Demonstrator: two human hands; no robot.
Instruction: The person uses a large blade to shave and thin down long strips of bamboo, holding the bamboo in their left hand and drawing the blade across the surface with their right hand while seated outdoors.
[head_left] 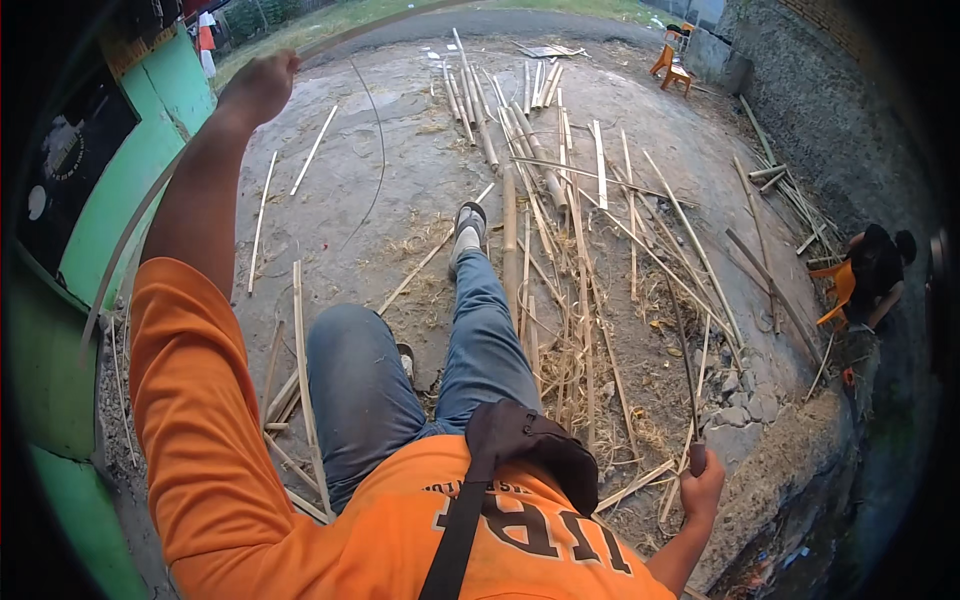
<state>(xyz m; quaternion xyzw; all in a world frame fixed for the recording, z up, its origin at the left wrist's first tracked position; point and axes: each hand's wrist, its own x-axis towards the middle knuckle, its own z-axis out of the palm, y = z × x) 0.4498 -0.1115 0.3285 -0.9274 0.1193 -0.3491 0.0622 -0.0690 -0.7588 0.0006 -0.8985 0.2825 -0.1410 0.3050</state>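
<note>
My left hand [262,90] is raised at the upper left, its fingers closed on a long, thin bamboo strip [365,36]. The strip bows in a wide arc, from beside the green wall up past the hand and over the top edge; part of it is blurred. Low on the right, my right hand [702,487] grips the dark handle of a long knife [686,375]. Its narrow, dark blade points up and away from me, over the split bamboo. Knife and strip are apart.
Split bamboo [582,290] and bamboo poles [510,240] lie on the ground ahead and to the right, among shavings. At the left stands a green wall [165,90]. Another person [875,275] sits at the right, near a grey wall [830,100]. An orange chair [672,68] stands far off.
</note>
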